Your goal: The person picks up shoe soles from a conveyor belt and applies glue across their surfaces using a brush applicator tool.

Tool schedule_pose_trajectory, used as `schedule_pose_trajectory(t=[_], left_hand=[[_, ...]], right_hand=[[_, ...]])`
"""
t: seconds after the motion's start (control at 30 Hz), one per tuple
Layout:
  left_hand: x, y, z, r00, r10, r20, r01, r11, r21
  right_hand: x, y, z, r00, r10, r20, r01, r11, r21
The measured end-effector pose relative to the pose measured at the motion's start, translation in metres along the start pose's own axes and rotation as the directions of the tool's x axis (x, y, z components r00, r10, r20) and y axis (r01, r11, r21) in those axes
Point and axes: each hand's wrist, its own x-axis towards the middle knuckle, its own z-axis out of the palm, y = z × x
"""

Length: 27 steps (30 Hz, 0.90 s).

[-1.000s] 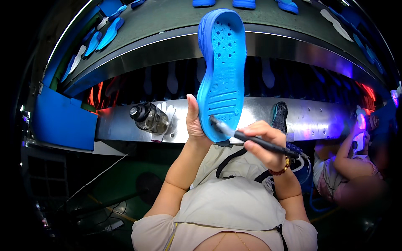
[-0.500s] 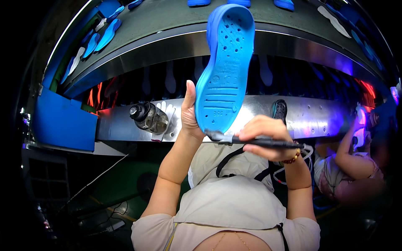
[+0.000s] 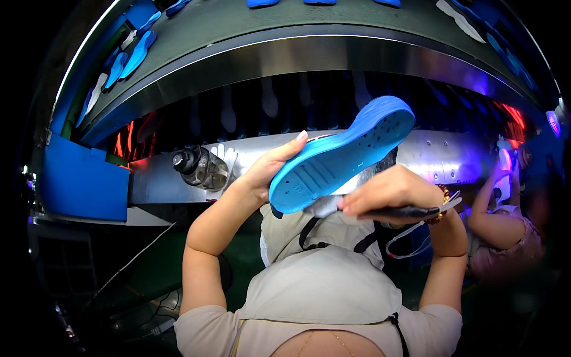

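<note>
My left hand (image 3: 269, 169) grips a blue shoe sole (image 3: 342, 153) by its heel end; the sole lies tilted, toe pointing up and to the right, its dotted tread side facing me. My right hand (image 3: 389, 190) is closed around a thin dark brush-like tool (image 3: 410, 210) just below the sole, its tip near the heel. A beaded bracelet sits on my right wrist.
A curved metal conveyor (image 3: 309, 53) arcs across the top carrying several blue soles (image 3: 134, 56). A dark bottle (image 3: 199, 168) lies on the metal ledge at left. A blue panel (image 3: 83, 178) stands at far left. Another person (image 3: 505, 220) works at right.
The sole has swung from standing upright to lying tilted, toe now pointing right. My right hand with the tool has shifted right and stays under the sole.
</note>
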Motion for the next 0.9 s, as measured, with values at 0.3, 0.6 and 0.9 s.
schedule_pose_trajectory(t=[0.3,0.6,0.9], left_hand=[[-0.006,-0.006,0.002,0.990,-0.123,-0.072,0.126,0.991,0.038],[-0.014,0.000,0.001,0.983,-0.115,-0.145,0.134,0.983,0.124],[-0.008,-0.010,-0.016,0.989,-0.008,-0.146,0.013,0.999,0.035]], right_hand=[[0.003,-0.010,-0.015,0.974,0.002,0.225,0.050,0.973,-0.225],[0.009,-0.005,-0.035,0.973,0.043,0.228,0.017,0.967,-0.255],[-0.003,0.015,-0.026,0.961,0.277,0.020,-0.278,0.954,0.111]])
